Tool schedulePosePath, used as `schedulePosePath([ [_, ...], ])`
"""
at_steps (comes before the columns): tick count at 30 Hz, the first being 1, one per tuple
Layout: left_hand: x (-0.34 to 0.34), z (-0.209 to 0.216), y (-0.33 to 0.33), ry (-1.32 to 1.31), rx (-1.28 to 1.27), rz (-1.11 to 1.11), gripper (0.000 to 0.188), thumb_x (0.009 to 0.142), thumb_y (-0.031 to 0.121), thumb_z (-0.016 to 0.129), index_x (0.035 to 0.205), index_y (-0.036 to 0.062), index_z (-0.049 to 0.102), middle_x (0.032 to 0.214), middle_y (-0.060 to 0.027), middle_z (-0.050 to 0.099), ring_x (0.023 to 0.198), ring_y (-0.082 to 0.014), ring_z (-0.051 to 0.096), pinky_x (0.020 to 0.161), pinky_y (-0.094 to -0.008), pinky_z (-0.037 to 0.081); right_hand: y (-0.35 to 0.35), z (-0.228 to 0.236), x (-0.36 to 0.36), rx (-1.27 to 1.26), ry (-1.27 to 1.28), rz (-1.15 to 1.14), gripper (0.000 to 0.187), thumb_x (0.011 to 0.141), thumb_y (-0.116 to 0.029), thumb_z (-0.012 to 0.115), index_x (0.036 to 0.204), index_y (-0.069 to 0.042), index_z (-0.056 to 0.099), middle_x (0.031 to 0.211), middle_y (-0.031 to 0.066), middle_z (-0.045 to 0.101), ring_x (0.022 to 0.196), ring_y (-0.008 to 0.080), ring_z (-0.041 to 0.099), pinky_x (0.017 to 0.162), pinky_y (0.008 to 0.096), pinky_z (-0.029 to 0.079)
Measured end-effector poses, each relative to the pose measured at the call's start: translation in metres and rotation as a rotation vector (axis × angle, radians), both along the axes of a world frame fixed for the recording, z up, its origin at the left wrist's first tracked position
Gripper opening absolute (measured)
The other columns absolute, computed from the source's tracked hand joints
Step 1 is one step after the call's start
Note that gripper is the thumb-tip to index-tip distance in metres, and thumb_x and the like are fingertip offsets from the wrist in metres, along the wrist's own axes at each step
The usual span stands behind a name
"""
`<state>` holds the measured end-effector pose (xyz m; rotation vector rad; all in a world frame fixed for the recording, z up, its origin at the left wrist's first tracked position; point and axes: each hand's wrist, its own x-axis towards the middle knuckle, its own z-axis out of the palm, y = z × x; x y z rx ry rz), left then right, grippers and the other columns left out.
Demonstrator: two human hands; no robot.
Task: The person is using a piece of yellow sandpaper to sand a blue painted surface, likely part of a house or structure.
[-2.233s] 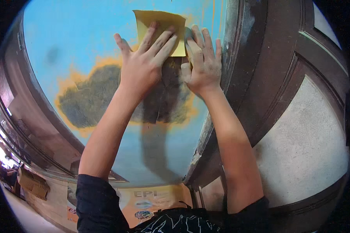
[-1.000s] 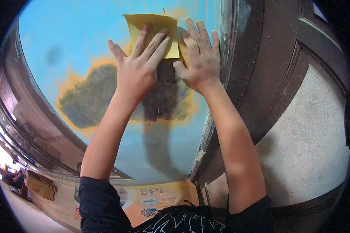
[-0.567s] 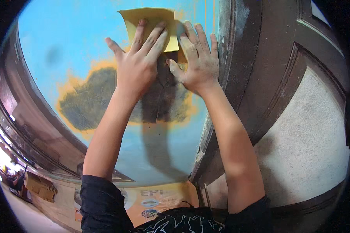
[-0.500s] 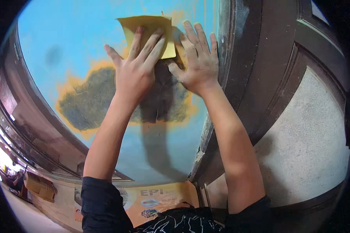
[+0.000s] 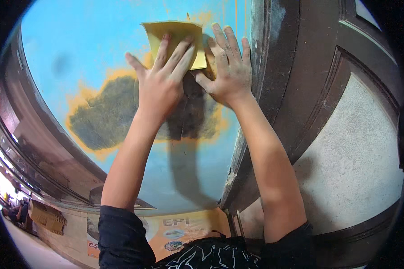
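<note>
The left hand [image 5: 161, 89] lies with its fingers straight over a yellow sandpaper sheet [image 5: 177, 30], three of them pressing it toward the blue wall [image 5: 90, 36], the little finger spread off its left side; the thumb is hidden, so whether this grip also pinches the sheet cannot be told. The right grip is wide: the right hand [image 5: 231, 83] rests flat and dusty just beside the sheet, fingers pointing up, thumb out to the left.

The sheet sits high on the wall, its top edge nearly level, its top left corner lifting, its right edge running down with a slight lean to the right. It looks near square, partly covered, so its long axis is uncertain. Its visible face is plain yellow.

Below spreads a dark grey-brown patch [image 5: 107, 110] with a ragged orange border. At right stands a dark wooden frame [image 5: 292, 67] around a speckled off-white panel [image 5: 354, 157]. At the bottom, an orange banner [image 5: 215, 219] bears pale block lettering and small pictures; a black shirt [image 5: 215, 253] shows white line print.
</note>
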<state>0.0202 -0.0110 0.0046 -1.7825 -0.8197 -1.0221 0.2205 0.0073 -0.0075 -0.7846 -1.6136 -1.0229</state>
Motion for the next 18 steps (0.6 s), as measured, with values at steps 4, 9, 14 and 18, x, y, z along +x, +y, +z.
schedulePosePath([
  [4, -0.001, -0.019, -0.002, 0.006, -0.048, 0.010, 0.058, 0.090, 0.003, 0.053, 0.145, 0.0214, 0.060, 0.157, 0.0072, 0.050, 0.154, -0.0245, 0.036, 0.103, -0.0900, 0.002, -0.003, 0.000, 0.006, -0.040, -0.010, -0.013, 0.092, 0.067, -0.044, 0.088, 0.141, -0.010, 0.047, 0.166, 0.0077, 0.036, 0.154, 0.0314, 0.031, 0.124, 0.0605, 0.018],
  [9, 0.002, 0.007, 0.002, 0.045, -0.002, 0.038, 0.055, 0.090, 0.008, 0.058, 0.144, 0.0223, 0.060, 0.155, 0.0077, 0.051, 0.154, -0.0230, 0.037, 0.104, -0.0893, 0.006, -0.001, -0.002, 0.004, 0.003, 0.003, -0.007, 0.084, 0.073, -0.047, 0.082, 0.140, -0.011, 0.049, 0.165, 0.0084, 0.038, 0.153, 0.0319, 0.034, 0.124, 0.0606, 0.019],
  [14, 0.007, 0.004, 0.004, 0.005, 0.023, 0.017, 0.053, 0.091, 0.011, 0.060, 0.142, 0.0223, 0.061, 0.152, 0.0072, 0.055, 0.152, -0.0228, 0.039, 0.105, -0.0888, 0.004, 0.000, 0.001, 0.003, 0.065, 0.004, -0.002, 0.087, 0.074, -0.048, 0.082, 0.144, -0.011, 0.046, 0.165, 0.0089, 0.038, 0.153, 0.0322, 0.034, 0.123, 0.0613, 0.019],
  [18, 0.001, -0.024, 0.001, 0.009, -0.005, 0.019, 0.055, 0.090, 0.004, 0.055, 0.142, 0.0212, 0.062, 0.154, 0.0067, 0.053, 0.153, -0.0232, 0.039, 0.106, -0.0882, 0.002, -0.004, -0.001, 0.007, -0.012, -0.006, 0.010, 0.096, 0.067, -0.043, 0.089, 0.145, -0.009, 0.045, 0.166, 0.0090, 0.035, 0.154, 0.0318, 0.032, 0.123, 0.0627, 0.020],
])
